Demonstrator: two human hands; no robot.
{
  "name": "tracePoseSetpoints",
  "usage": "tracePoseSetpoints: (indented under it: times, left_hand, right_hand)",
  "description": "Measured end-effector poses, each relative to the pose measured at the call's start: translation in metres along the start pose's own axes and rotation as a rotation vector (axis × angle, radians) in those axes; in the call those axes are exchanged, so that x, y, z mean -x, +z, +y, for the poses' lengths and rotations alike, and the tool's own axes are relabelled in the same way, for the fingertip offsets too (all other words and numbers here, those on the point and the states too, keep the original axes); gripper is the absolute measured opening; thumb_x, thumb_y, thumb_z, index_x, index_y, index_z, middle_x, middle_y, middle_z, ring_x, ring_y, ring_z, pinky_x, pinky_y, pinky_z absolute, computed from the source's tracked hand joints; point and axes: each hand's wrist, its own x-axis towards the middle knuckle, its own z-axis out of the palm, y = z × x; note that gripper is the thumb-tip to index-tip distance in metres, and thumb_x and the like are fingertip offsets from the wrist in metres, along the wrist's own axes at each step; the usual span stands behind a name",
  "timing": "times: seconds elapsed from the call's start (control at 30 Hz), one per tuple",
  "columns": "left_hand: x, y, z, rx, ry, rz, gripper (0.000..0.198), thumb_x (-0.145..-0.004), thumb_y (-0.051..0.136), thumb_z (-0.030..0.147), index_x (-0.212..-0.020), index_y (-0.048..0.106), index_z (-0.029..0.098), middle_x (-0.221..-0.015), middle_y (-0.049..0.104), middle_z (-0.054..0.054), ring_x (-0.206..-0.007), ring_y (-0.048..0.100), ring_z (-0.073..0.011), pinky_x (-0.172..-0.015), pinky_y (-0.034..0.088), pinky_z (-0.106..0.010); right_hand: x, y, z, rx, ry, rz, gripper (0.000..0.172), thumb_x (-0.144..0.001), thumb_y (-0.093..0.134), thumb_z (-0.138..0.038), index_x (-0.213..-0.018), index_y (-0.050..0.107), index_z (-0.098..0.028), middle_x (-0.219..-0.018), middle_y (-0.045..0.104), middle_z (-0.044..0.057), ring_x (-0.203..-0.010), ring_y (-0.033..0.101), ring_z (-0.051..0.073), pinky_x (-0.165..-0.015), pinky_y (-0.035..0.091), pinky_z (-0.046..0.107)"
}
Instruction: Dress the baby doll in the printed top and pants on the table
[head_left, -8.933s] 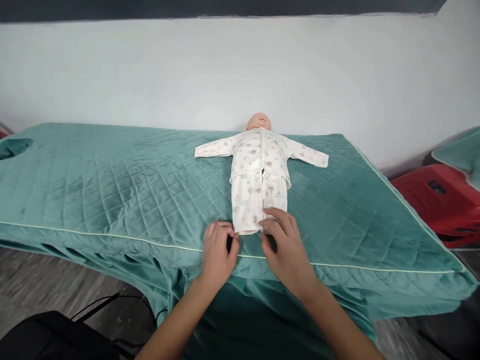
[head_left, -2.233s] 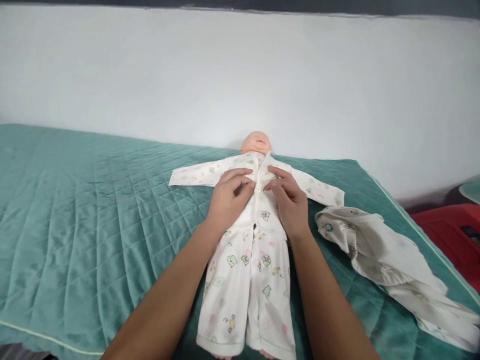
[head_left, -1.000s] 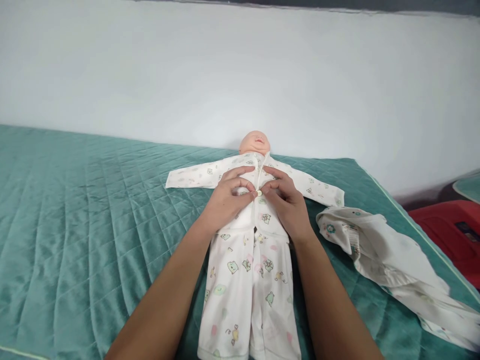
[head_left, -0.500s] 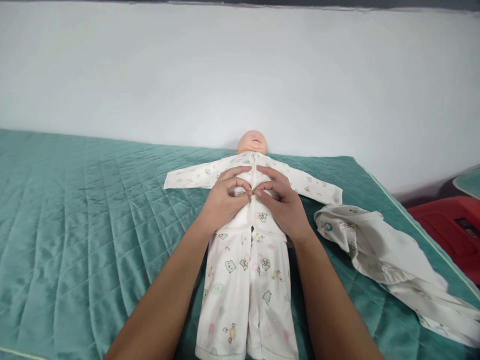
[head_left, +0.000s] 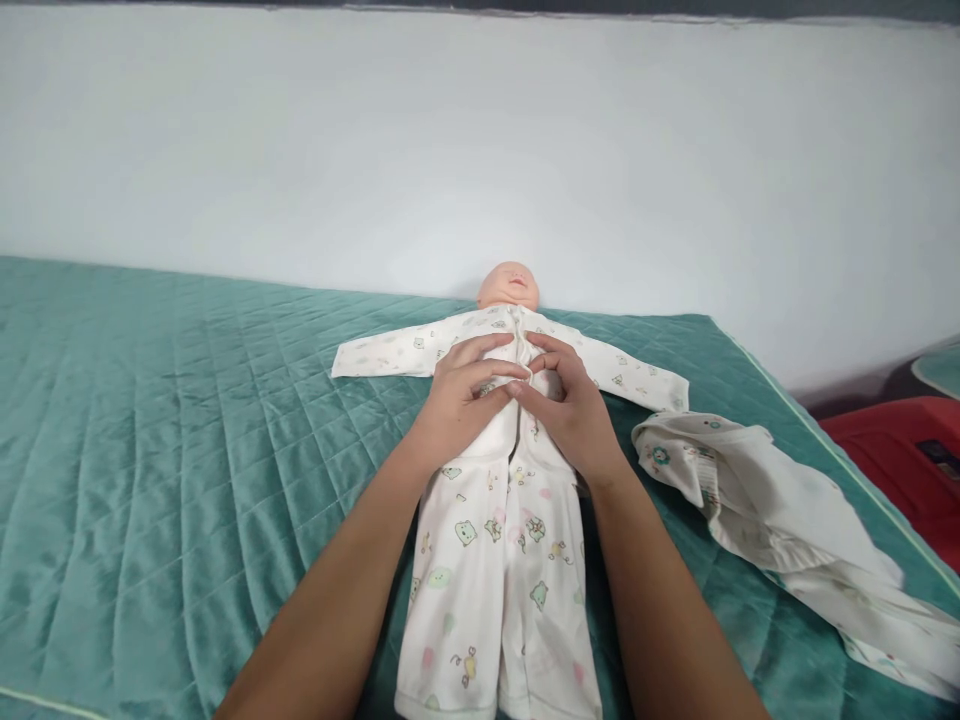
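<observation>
One left hand (head_left: 466,402) and one right hand (head_left: 571,405), fingers nearly closed, pinch the jacket (head_left: 493,440), equally near its front opening (head_left: 515,436) (lengthwise, toward the doll's head (head_left: 508,286)).

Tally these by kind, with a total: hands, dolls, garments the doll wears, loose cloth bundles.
Left hand and right hand: 2
Doll: 1
Top and trousers, worn garments: 2
Loose cloth bundle: 1
Total: 6

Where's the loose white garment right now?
In the head view, the loose garment lies at right on the green quilted cover, beside the right forearm, near the doll's sleeve cuff.
</observation>
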Motion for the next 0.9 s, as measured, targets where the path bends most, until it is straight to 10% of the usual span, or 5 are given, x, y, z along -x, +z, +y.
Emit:
tracePoseSetpoints:
  times: [0.23, 0.4, 0.67, 0.9]
  left_hand:
    - [0.000, 0.003, -0.003, 0.137, -0.062, 0.062, 0.004, -0.088, 0.069, 0.028, -0.087, 0.069, 0.024, -0.151, 0.055, -0.002, -0.143, 0.047, -0.0259, -0.101, 0.052, -0.037]
    - [-0.008, -0.001, -0.024, 0.451, -0.292, 0.641, 0.010, -0.093, 0.058, 0.033, -0.095, 0.060, 0.023, -0.121, 0.067, -0.003, -0.115, 0.062, -0.0193, -0.104, 0.047, -0.036]
    - [-0.013, -0.013, -0.032, 0.119, -0.395, 0.424, 0.018, -0.077, 0.070, 0.024, -0.095, 0.066, 0.022, -0.098, 0.062, -0.001, -0.086, 0.057, -0.0162, -0.085, 0.047, -0.031]
    - [-0.011, -0.050, -0.065, -0.373, -0.459, 0.610, 0.025, -0.074, 0.051, 0.004, -0.087, 0.065, 0.021, -0.096, 0.067, -0.006, -0.097, 0.063, -0.0233, -0.090, 0.050, -0.037]
  right_hand:
    - [-0.001, -0.005, -0.001, -0.268, 0.178, 0.076, 0.019, -0.082, 0.071, -0.035, -0.077, 0.058, -0.023, -0.138, 0.064, 0.003, -0.130, 0.057, 0.027, -0.115, 0.038, 0.047]
    - [-0.005, -0.012, 0.010, -0.419, 0.306, 0.317, 0.032, -0.077, 0.077, -0.041, -0.100, 0.060, -0.027, -0.112, 0.069, 0.000, -0.100, 0.065, 0.021, -0.095, 0.050, 0.039]
    - [-0.006, -0.023, 0.021, -0.108, 0.311, 0.257, 0.043, -0.074, 0.077, -0.040, -0.114, 0.068, -0.026, -0.105, 0.070, 0.001, -0.093, 0.064, 0.022, -0.086, 0.052, 0.037]
    - [-0.012, -0.047, 0.044, 0.305, 0.403, 0.331, 0.060, -0.071, 0.074, -0.054, -0.120, 0.064, -0.021, -0.114, 0.069, 0.010, -0.102, 0.063, 0.029, -0.096, 0.050, 0.047]
